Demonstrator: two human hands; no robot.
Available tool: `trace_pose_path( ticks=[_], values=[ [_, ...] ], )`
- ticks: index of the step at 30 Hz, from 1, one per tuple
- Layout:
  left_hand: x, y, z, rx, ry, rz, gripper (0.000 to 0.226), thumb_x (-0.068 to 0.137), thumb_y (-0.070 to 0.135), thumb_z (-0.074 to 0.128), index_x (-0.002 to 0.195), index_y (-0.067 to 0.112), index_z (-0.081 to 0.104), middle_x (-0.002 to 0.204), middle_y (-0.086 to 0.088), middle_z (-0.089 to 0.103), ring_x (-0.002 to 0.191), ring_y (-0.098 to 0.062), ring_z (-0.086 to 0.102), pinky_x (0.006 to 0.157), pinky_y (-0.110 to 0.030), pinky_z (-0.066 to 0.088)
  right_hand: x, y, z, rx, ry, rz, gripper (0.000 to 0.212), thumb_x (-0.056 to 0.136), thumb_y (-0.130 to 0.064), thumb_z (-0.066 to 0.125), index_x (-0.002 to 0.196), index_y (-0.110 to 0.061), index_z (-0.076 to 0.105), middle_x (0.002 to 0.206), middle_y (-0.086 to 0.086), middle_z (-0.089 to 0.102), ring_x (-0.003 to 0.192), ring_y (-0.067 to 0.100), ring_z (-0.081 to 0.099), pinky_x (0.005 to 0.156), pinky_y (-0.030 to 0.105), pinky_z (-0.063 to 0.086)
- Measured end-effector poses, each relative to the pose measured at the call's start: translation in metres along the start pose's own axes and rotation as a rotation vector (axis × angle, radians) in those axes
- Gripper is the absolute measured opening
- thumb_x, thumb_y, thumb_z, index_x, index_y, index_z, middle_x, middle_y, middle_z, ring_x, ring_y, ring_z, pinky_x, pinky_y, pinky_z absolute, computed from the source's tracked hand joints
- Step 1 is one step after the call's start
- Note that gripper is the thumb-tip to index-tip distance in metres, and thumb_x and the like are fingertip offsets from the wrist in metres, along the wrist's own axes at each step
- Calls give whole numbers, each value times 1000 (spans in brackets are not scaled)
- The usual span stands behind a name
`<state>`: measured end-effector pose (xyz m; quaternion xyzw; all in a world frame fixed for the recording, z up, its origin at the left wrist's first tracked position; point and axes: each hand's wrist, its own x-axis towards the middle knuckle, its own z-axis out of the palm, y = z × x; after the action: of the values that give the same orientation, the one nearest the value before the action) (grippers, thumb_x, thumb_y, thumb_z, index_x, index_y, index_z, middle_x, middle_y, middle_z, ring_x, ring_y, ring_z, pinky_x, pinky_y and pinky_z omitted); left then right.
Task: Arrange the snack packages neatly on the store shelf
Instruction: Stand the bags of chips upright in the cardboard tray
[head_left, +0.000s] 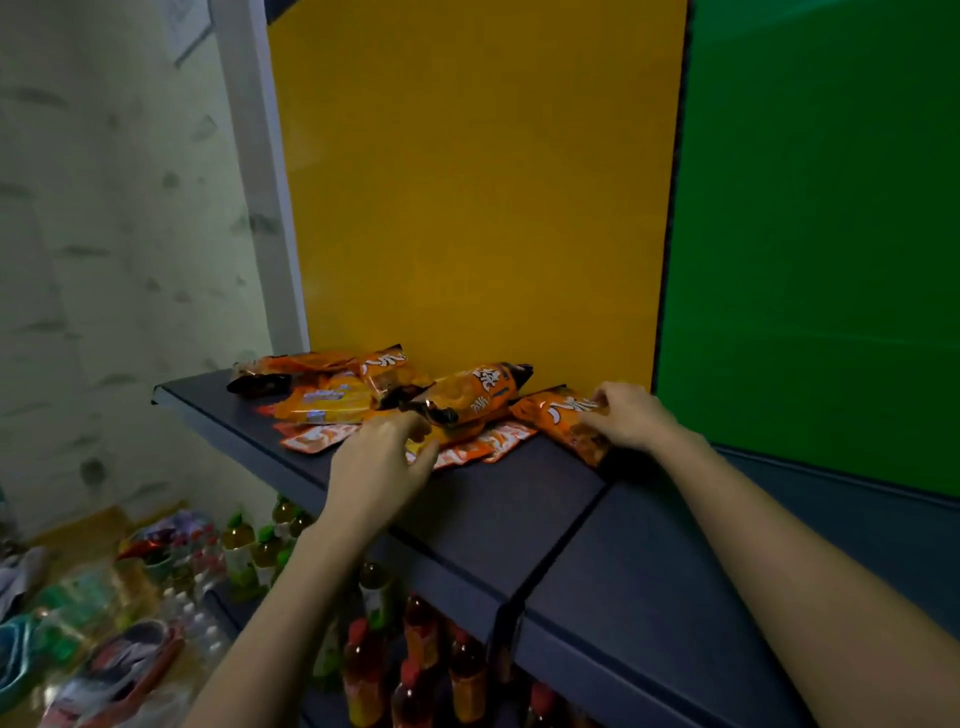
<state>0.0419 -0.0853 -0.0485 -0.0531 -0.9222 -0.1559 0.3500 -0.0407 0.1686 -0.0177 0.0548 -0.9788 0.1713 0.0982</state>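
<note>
Nearest, below the shelf, stand plastic drink bottles with red and green caps (415, 654), their labels too blurred to read. Above them, the dark blue metal shelf (519, 519) has a bare strip between its front lip and the packets, and a seam divides it into two boards. Its left corner juts out before the pale wall (104, 260). The left hand (379, 462) has its fingers curled onto the near edge of the heap of orange snack packets (332, 400) (whether it pinches one I cannot tell). The right hand (631, 415) grips a single orange foil snack packet (558, 415) at the heap's right end, thumb near, fingers far. The packets bear large white characters, not legible. The heap lies loose against the far yellow back panel (467, 182); to its right, a green back panel (821, 234) rises above bare shelf
</note>
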Motion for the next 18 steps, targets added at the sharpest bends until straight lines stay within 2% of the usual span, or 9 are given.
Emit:
trace_pose_path(
  ticks=[3, 6, 8, 10, 12, 14, 15, 17, 18],
  values=[
    [34, -25, 18, -42, 16, 6, 31, 90, 39, 52, 107, 16, 64, 107, -1, 66, 100, -19, 58, 78, -35, 50, 33, 5, 3, 21, -113, 98, 60, 88, -49, 54, 128, -5, 47, 129, 14, 54, 113, 28, 54, 94, 38, 47],
    [66, -42, 37, -81, -23, -26, 35, 90, 43, 49, 103, 13, 64, 105, -4, 66, 99, -21, 58, 78, -37, 49, 51, 8, -1, 147, -347, 204, 75, 82, -56, 57, 134, -5, 44, 132, 12, 54, 114, 26, 56, 95, 35, 48],
    [87, -50, 49, -75, -99, -36, 42, 90, 48, 46, 99, 11, 63, 99, -8, 66, 92, -24, 58, 73, -38, 48, 59, 11, -6, 146, -438, 229, 94, 65, -68, 63, 135, -7, 45, 129, 9, 56, 109, 25, 58, 92, 32, 48],
    [106, -54, 59, -95, -196, -59, 48, 89, 54, 43, 94, 10, 62, 93, -9, 65, 85, -24, 58, 70, -36, 46, 65, 15, -6, 155, -466, 243, 116, 38, -76, 65, 131, -9, 48, 120, 6, 61, 100, 22, 62, 89, 31, 50],
    [124, -55, 67, -100, -310, -92, 56, 86, 62, 40, 91, 10, 60, 92, -9, 64, 83, -25, 57, 73, -36, 46, 68, 17, -5, 188, -488, 262, 114, 25, -75, 68, 118, -10, 56, 102, 2, 67, 89, 18, 66, 76, 26, 54],
    [139, -53, 73, -95, -433, -105, 65, 80, 70, 39, 89, 9, 59, 92, -7, 61, 82, -24, 55, 74, -34, 45, 65, 15, -5, 288, -516, 304, 94, 29, -66, 73, 103, -10, 61, 88, 1, 72, 80, 16, 70, 60, 22, 55],
    [145, -52, 74, -113, -501, -113, 69, 77, 73, 40, 89, 9, 60, 91, -7, 60, 82, -23, 55, 71, -32, 44, 63, 14, -6, 335, -524, 324, 90, 28, -65, 78, 99, -11, 63, 84, 1, 74, 77, 16, 72, 57, 21, 55],
    [157, -50, 77, -203, -640, -137, 72, 70, 76, 48, 91, 9, 62, 93, -6, 62, 83, -22, 58, 70, -30, 43, 61, 15, -7, 379, -508, 358, 101, 14, -65, 83, 98, -12, 65, 83, 1, 77, 71, 15, 74, 57, 21, 55],
    [163, -50, 79, -260, -702, -138, 72, 66, 76, 53, 94, 11, 63, 96, -4, 64, 86, -21, 59, 74, -30, 45, 60, 17, -8, 402, -480, 381, 106, 10, -64, 84, 100, -12, 65, 85, 2, 77, 70, 15, 74, 58, 21, 56]
  ],
)
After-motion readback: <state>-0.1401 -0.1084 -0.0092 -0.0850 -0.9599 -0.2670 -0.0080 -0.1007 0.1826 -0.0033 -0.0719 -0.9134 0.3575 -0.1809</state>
